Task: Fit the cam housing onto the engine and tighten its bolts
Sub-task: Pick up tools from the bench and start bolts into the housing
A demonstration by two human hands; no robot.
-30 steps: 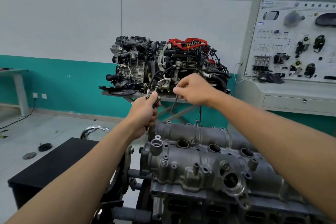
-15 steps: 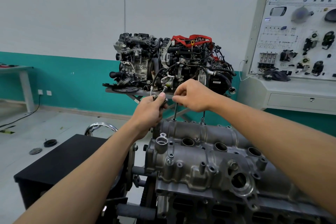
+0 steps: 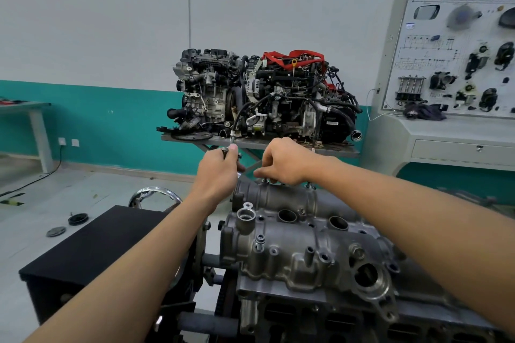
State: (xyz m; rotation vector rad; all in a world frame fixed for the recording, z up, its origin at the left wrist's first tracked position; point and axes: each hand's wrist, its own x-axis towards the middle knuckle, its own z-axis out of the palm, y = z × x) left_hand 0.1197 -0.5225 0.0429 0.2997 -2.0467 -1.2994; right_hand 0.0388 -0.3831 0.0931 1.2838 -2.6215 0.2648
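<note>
Nearest the camera, the dark engine block sat low, with the grey cast-metal cam housing lying on top of it, its round openings facing up. A short silver bolt stood upright in a hole near the housing's left end. To the left stood a black box-shaped stand, and a chrome ring showed just behind it. Two bare forearms reached across the housing. The left hand hung just past the housing's far left corner, its grip clamped on a bundle of slim metal bolts that poked up out of the fist. The right hand was at the housing's far edge, its grip pinched on a small bolt head there; the shank was hidden. Farther off, two dark round discs lay on the pale floor. Beyond them a grey metal bench carried two complete engines, one topped with red straps. A white training panel stood to the right, against the teal-and-white wall.
</note>
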